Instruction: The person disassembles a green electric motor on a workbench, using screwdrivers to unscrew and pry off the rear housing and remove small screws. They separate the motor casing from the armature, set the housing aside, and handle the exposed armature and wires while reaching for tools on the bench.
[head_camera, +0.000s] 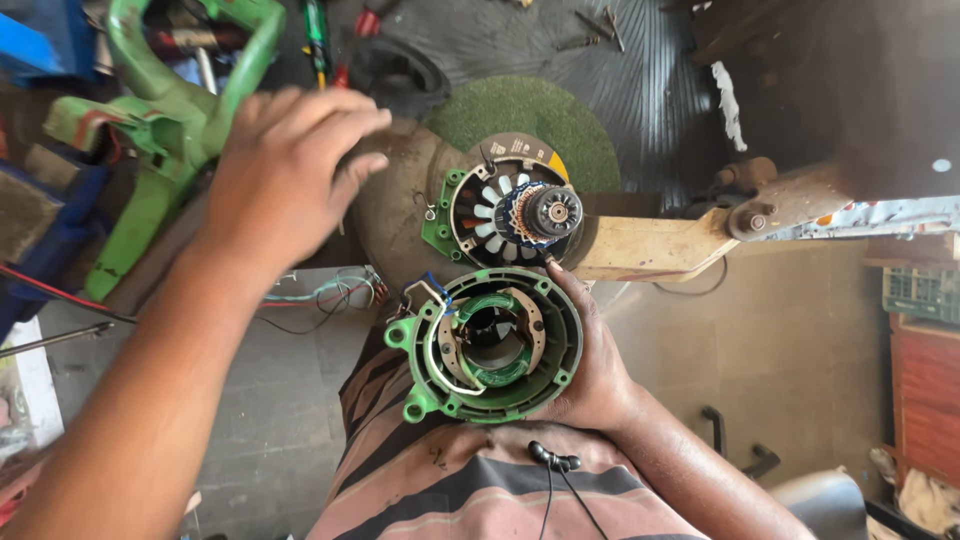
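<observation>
Green motor housing (487, 345) sits right in my lap area, held up against my striped shirt (480, 480), open end facing the camera so I can see the copper-and-green windings (495, 372) inside the ring. My right hand (590, 370) is wrapped around its right edge, grip closed on the housing rim, fingers curled behind it. My left hand (280, 175) is stretched out way ahead and to the left, fingers spread and loose, grip open and holding nothing; it hovers over the edge of a round wooden block (400, 215), near a green plastic tool body (170, 120) lying at the far left. Just above the housing stands the armature with its white fan (515, 210), seated in a second green end piece (445, 220), very close to the housing but I can't tell if they touch. A few thin wires (335, 292) trail off the housing's left side. Beyond that there's a green round mat (540, 115) on ribbed black rubber (640, 70), and a wooden arm (650, 245) runs off to the right.
</observation>
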